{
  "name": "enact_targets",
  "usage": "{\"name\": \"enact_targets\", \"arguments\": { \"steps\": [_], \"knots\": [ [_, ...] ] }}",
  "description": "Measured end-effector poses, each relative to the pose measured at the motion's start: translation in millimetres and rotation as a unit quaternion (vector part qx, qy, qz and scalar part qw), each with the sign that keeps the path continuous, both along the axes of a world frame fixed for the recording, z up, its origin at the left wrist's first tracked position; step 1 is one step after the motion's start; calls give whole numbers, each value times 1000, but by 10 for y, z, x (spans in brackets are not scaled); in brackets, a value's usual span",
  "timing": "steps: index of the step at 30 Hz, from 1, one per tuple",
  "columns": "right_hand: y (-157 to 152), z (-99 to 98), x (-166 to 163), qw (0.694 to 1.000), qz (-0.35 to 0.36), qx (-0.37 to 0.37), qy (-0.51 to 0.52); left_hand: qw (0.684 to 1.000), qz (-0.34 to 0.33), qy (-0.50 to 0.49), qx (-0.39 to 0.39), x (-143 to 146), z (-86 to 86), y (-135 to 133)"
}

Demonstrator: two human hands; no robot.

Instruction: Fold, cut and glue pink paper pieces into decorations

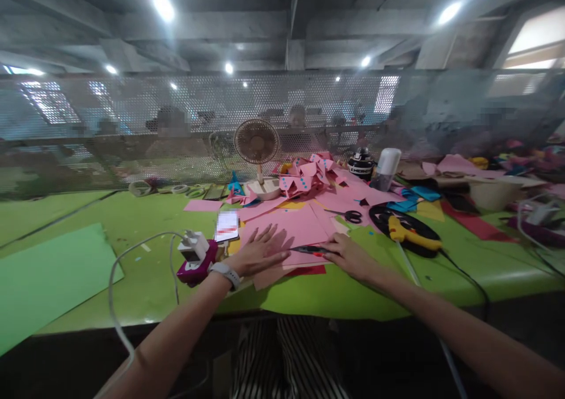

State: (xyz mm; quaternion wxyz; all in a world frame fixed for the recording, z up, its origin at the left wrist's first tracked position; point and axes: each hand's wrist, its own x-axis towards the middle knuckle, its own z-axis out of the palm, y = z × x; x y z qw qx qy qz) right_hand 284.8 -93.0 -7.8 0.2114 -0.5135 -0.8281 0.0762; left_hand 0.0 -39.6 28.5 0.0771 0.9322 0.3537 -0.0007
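My left hand (258, 250) lies flat with fingers spread on a pink paper sheet (300, 225) on the green table (145, 269). A grey watch is on that wrist. My right hand (348, 253) rests on the sheet's right edge, fingers closed round the handle of a red and black cutter (311, 249) whose tip points left across the paper. More pink and red sheets lie under the top one.
A phone (227, 225), a white charger on a magenta power bank (196, 256) with cable, a yellow glue gun (412, 233), scissors (351, 215), a small desk fan (256, 146), piled pink cut paper, a green sheet (44, 275) at left, and a mesh screen behind with people beyond.
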Motion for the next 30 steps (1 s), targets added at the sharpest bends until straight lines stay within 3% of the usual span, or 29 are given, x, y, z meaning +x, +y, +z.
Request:
{"name": "enact_targets", "arguments": {
  "steps": [2, 7, 30],
  "knots": [
    [-5, -1, -6, 1000, -1, 4, 0, 1000, 27, 14, 4, -108, 0, -6],
    [-8, -15, -59, 1000, -17, 11, -1, 999, 14, 35, 8, -265, -137, -91],
    [-23, 1, -233, 1000, 7, -6, 8, 999, 29, 43, 12, -227, -158, -166]
  ]
}}
